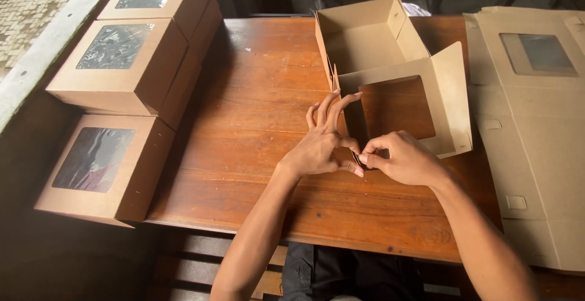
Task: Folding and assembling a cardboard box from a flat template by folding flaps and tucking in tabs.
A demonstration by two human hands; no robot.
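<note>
Both hands are at the near corner of the half-built cardboard box (372,45), which sits on the wooden table (256,94) with its tray open and its windowed lid (420,103) folded out toward the person. The left hand (320,145) presses against the lid's near edge with its fingers (332,109) fanned upward and spread, thumb tucked low. The right hand (405,158) is curled, thumb and forefinger pinched tight on a small flap (358,158) at the lid's corner. The two hands touch right at that flap.

The risk, from the look of it: the pinch is on a thin edge, so too hard a fold could crease or tear the card, or the tab could miss its slot and buckle the lid.

To the left, finished windowed boxes (116,63) stand stacked; to the right, flat unfolded box sheets (530,124) lie waiting.
</note>
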